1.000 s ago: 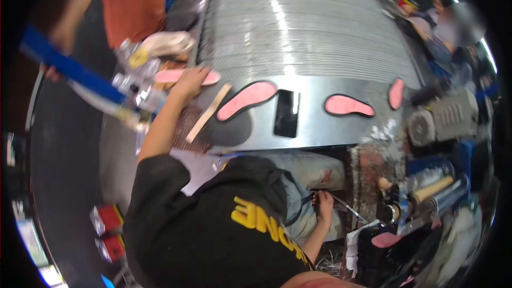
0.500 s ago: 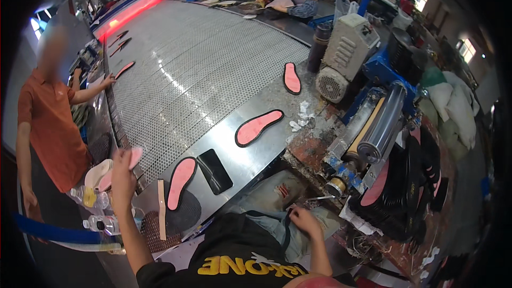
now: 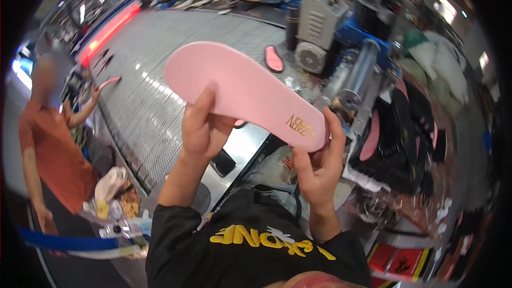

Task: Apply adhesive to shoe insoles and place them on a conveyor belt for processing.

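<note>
A pink insole (image 3: 234, 80) with gold lettering at its heel is held up flat above the table. My left hand (image 3: 202, 133) grips its lower edge near the middle, thumb on top. My right hand (image 3: 319, 173) pinches the heel end between thumb and fingers. Behind the insole, a black-rimmed pink shoe sole (image 3: 273, 58) lies on the metal table. A sliver of another sole (image 3: 240, 123) shows below the insole, mostly hidden. Close to my left wrist lies a dark rectangular object (image 3: 223, 163).
A mesh conveyor (image 3: 152, 85) stretches away ahead. To the right stand a motor (image 3: 314, 32), a steel roller (image 3: 360, 80) and a pile of black and pink soles (image 3: 394, 138). On the left are plastic bottles (image 3: 114, 229) and a co-worker in orange (image 3: 58, 144).
My left hand has brought the pink insole up from the table's left side to the middle. My right hand has risen from my lap and taken its heel end. The view has shifted.
</note>
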The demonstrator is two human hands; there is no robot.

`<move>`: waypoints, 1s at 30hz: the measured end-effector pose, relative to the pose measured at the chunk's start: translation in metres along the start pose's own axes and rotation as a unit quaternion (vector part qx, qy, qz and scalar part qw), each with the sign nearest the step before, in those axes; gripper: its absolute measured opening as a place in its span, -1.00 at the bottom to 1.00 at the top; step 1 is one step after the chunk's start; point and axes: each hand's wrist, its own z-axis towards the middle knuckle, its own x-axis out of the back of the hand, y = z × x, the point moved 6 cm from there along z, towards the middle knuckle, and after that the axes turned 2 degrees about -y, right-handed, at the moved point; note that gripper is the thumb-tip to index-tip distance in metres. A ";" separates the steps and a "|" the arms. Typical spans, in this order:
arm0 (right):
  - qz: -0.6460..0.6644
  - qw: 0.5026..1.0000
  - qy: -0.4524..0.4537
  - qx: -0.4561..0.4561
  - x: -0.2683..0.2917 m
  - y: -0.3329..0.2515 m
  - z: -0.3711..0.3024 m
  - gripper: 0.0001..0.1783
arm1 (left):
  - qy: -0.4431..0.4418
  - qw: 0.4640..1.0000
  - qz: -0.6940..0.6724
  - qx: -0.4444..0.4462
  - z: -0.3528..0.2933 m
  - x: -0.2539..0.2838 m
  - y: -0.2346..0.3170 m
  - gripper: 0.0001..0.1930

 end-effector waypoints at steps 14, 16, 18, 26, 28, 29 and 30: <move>-0.083 0.929 0.350 -0.091 0.314 -0.046 -0.007 -0.59 | -0.374 0.674 0.608 0.189 0.173 0.018 -0.107 -0.44; -0.061 0.932 0.331 -0.137 0.327 -0.023 0.004 -0.59 | -0.384 0.636 0.625 0.239 0.202 0.042 -0.138 -0.38; -0.059 0.929 0.321 -0.172 0.323 -0.010 0.015 -0.61 | -0.414 0.624 0.618 0.239 0.220 0.044 -0.166 -0.32; -0.139 0.911 0.188 -0.340 0.253 0.029 0.090 -0.66 | -0.487 0.609 0.555 0.290 0.213 0.055 -0.204 0.03; -0.177 0.921 0.130 -0.322 0.232 0.027 0.110 -0.65 | -0.475 0.615 0.575 0.255 0.208 0.064 -0.201 0.02; -0.188 0.922 0.102 -0.322 0.224 0.032 0.117 -0.64 | -0.478 0.589 0.621 0.195 0.209 0.066 -0.195 -0.01; -0.188 0.922 0.099 -0.325 0.217 0.035 0.120 -0.64 | -0.479 0.559 0.663 0.134 0.208 0.067 -0.190 -0.04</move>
